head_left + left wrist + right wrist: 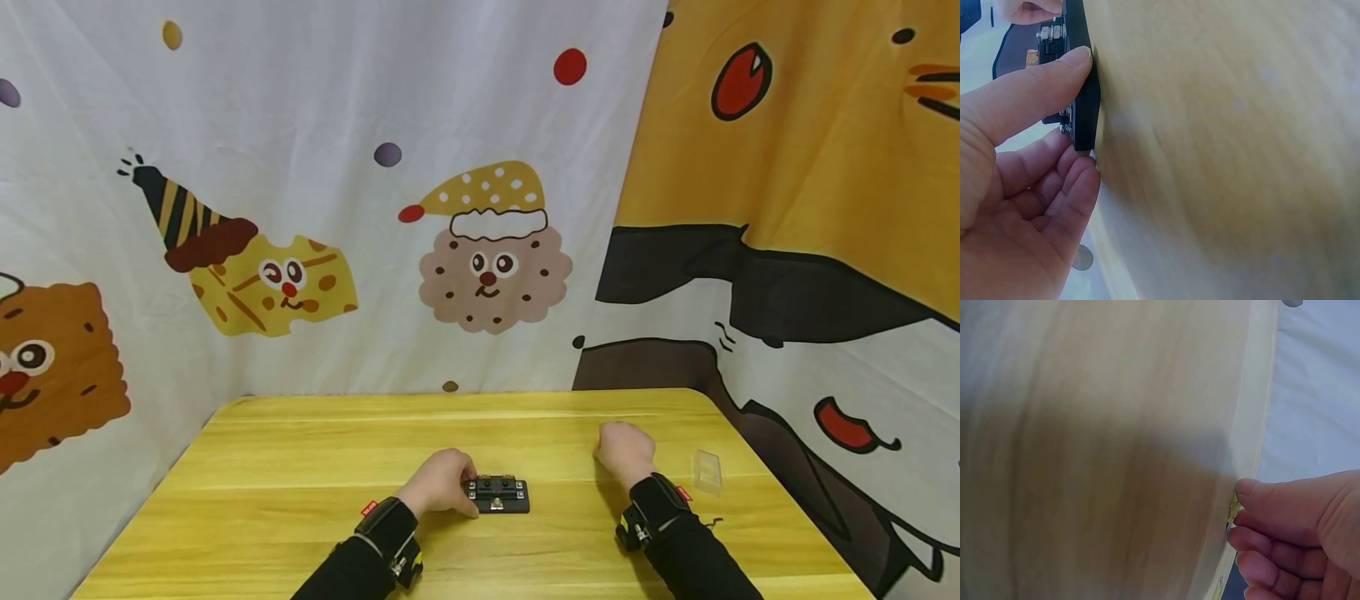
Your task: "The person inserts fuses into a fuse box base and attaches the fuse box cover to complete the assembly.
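Observation:
A black electrical block with metal screw terminals (497, 495) sits at the middle of the table. My left hand (442, 483) holds it by its left end. In the left wrist view the thumb (1054, 78) presses on the block (1088, 112), while the other fingers curl near its lower end. Further right and deeper on the table is my right hand (627, 451), its fingers bent. The right wrist view shows the right hand (1300, 534) with thumb and forefinger pinching a small yellowish piece (1234, 508), mostly covered by the fingertips.
A clear plastic piece (707, 472) lies to the right of my right hand. Near my right sleeve is a thin dark scrap (715, 522). Behind the wooden table (337, 425) hangs a printed cloth (315, 108), close to its back edge.

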The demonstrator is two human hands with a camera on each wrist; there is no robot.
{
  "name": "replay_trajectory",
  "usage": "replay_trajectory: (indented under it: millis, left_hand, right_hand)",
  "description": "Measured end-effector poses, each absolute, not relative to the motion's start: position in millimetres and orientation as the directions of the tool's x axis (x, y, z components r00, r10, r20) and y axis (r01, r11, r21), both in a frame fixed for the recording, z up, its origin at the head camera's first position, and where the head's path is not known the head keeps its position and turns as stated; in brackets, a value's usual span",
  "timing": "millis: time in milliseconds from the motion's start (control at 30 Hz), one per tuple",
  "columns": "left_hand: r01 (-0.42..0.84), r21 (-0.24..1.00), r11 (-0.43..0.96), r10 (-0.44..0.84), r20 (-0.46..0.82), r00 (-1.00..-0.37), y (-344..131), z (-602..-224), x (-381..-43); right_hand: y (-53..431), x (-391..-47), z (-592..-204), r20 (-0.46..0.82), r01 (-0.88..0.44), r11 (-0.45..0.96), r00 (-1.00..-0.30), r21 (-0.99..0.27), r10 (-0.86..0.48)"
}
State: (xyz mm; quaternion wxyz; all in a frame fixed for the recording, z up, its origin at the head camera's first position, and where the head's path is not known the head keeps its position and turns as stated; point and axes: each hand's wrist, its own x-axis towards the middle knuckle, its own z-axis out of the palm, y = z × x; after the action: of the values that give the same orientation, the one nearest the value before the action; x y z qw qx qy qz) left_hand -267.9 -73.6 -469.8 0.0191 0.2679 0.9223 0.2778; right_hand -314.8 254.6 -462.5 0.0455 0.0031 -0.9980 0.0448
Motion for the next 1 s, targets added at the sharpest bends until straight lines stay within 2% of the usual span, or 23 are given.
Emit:
replay_trajectory:
  millis: [467,800,1000]
  left_hand:
    - [0.496,0.519,0.696,0.508,0.132,-0.851,-75,-471,-269]
    - [0.487,0.529,0.694,0.503,0.127,-0.855,-75,-469,-267]
    - [0.481,0.536,0.694,0.502,0.118,-0.857,-75,-469,-267]
  right_hand:
    - [247,-314,-458,0.07,-0.01,0.998,-0.998,-0.06,-0.006]
    - [255,-313,-453,0.049,0.001,0.994,-0.999,-0.106,0.006]
    - [256,-308,-445,0.093,-0.039,0.984,-0.995,-0.176,-0.023]
